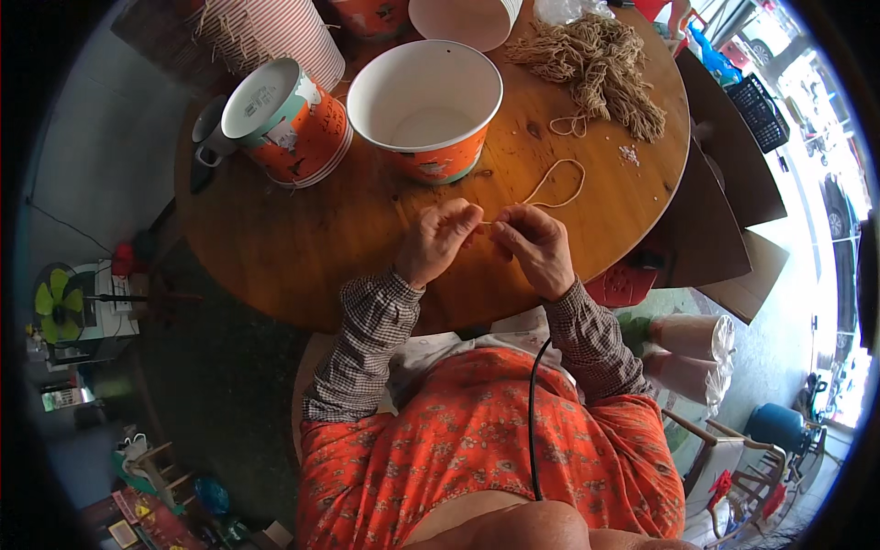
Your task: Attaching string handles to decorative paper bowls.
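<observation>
My left hand (438, 240) and my right hand (539, 246) meet over the near part of the round wooden table. Thumb and fingers of both are pinched on a thin tan string (579, 183), a short piece of which stretches between them. From the right hand the string curves away in a loop on the tabletop. Just beyond the hands stands a large paper bucket (438, 158), mouth up, white inside and orange and green outside. Left of it, a small stack of orange paper buckets (310, 136) sits upside down.
A tangled bundle of tan strings (605, 73) lies at the far right of the wooden table (302, 247). Tall nested paper buckets (275, 37) lean at the far left, beside a grey mug (211, 133). Open cardboard boxes (701, 215) stand right of the table.
</observation>
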Tool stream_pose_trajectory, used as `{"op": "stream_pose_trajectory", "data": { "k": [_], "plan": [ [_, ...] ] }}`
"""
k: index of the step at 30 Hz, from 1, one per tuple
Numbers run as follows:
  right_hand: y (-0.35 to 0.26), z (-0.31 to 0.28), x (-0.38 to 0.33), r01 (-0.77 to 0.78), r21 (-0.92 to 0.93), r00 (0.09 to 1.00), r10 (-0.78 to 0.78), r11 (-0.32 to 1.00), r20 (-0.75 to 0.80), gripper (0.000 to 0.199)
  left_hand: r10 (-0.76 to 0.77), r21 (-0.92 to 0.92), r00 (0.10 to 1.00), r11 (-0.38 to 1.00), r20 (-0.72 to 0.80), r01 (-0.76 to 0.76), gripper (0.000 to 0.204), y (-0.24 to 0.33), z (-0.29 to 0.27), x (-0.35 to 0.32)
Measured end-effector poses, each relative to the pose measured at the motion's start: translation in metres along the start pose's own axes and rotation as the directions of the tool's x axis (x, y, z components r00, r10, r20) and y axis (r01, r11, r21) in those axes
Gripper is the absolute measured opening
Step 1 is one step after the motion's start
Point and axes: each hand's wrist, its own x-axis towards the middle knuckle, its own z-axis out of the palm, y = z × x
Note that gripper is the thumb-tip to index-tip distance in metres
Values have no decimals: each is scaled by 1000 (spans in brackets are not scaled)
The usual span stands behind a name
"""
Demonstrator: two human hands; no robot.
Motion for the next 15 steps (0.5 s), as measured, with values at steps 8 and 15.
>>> {"op": "stream_pose_trajectory", "data": {
  "k": [8,15],
  "plan": [
    [3,2,5,66,-165,996,-74,984,-44,14,209,258,976,948,-61,-187,14,-10,6,2],
    [-5,2,3,157,-457,975,-212,876,-73,14,292,348,954,903,-63,-253,11,-10,13,2]
  ]
}}
